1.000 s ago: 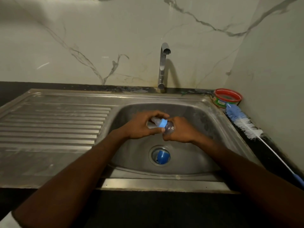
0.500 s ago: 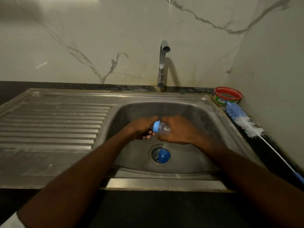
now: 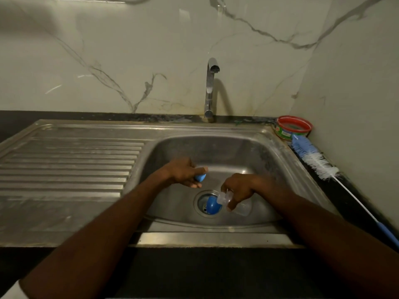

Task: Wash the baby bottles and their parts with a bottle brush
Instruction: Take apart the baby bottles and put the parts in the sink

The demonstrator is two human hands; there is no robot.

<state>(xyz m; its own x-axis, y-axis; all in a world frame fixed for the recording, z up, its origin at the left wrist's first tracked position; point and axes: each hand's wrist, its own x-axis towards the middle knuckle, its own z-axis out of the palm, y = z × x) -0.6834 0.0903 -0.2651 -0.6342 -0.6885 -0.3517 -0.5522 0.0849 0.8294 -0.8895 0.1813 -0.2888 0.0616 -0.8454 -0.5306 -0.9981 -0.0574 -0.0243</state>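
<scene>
Bottle (image 3: 239, 207) in right hand (image 3: 238, 187), blue collar (image 3: 200, 177) in left hand (image 3: 183, 172).

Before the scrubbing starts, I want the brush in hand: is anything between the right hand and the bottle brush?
Only the sink's right wall. The bottle brush lies on the counter beyond it, while the right hand grips the clear bottle.

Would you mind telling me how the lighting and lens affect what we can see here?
Head view: dim, greenish light; glare streaks on the drainboard; the tap casts a shadow on the wall; wide-angle bending curves the sink edges; the clear bottle is hard to read.
</scene>
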